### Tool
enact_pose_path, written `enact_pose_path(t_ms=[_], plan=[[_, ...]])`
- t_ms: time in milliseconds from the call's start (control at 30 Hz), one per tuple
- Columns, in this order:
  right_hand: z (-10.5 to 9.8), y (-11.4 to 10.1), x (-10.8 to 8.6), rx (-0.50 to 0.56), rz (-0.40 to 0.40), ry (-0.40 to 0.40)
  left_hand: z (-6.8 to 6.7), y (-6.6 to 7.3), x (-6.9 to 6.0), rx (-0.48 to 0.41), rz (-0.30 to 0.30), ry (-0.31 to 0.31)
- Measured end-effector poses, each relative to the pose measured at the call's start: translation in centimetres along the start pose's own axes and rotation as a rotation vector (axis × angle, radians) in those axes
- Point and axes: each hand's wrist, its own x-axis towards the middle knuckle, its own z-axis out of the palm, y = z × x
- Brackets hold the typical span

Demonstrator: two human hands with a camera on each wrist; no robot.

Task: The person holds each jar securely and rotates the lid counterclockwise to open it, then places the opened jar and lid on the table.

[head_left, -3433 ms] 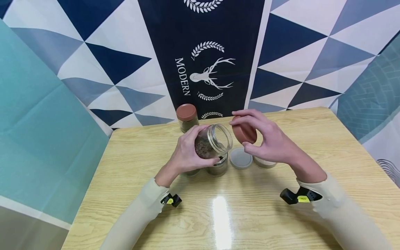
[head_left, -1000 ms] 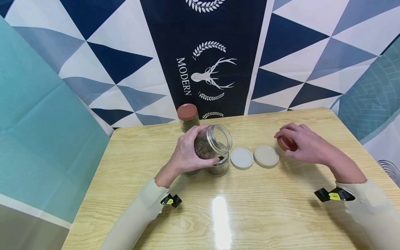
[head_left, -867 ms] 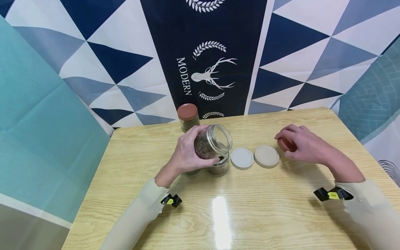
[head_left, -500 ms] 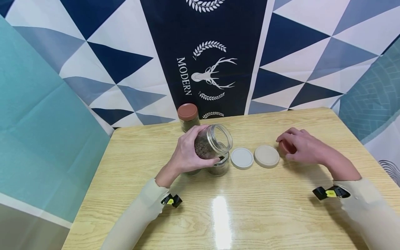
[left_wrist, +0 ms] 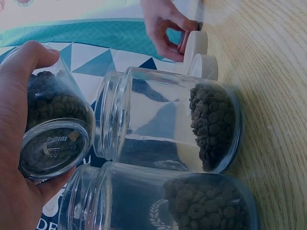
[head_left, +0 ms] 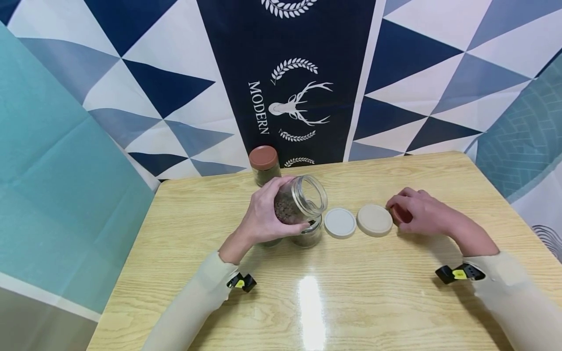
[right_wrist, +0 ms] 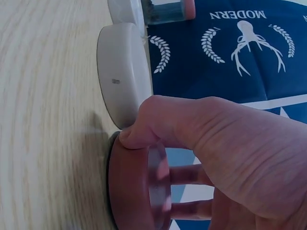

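Head: left grip (head_left: 262,214) clasps jar (head_left: 291,201), right grip (head_left: 426,215) lid (head_left: 399,215).

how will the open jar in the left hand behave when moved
The clear jar should feel stiff, judging by its rigid look. The brown pellets inside may spill if it tips further, since its mouth is uncovered. Smooth and round, it could slip or roll if the left hand loosened.

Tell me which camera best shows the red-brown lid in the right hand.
The right wrist view: the red-brown lid appears large and close, side wall mostly uncovered, though the frame's bottom edge crops it. The head view shows part, the right hand hiding the rest. The left wrist view shows only a small sliver.
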Motion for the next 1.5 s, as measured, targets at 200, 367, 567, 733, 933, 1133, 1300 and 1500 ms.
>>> enact_pose_path(t_ms=[200, 367, 567, 733, 933, 1133, 1300, 1500], plan=[[0.10, 0.00, -0.03, -0.003, 0.006, -0.004, 0.22, -0.07, 0.01, -0.001, 0.017, 0.003], [0.30, 0.09, -0.01, -0.014, 0.008, -0.015, 0.29, -0.12, 0.00, 0.010, 0.015, 0.007], [0.45, 0.15, 0.04, -0.024, 0.013, -0.017, 0.29, -0.09, 0.02, 0.013, 0.016, 0.008], [0.44, 0.14, 0.02, -0.027, 0.015, -0.016, 0.33, -0.15, 0.05, 0.005, 0.020, 0.009], [0.25, 0.26, -0.05, -0.010, 0.015, -0.013, 0.32, -0.19, 0.05, 0.005, 0.018, 0.009], [0.02, 0.27, -0.13, 0.001, 0.032, -0.018, 0.14, -0.13, 0.18, 0.016, 0.016, 0.008], [-0.09, 0.15, -0.19, -0.003, 0.047, -0.017, -0.04, -0.09, 0.36, 0.004, 0.018, 0.025], [-0.06, 0.14, -0.22, -0.001, 0.030, -0.019, -0.26, -0.17, 0.30, -0.016, 0.019, 0.035]])
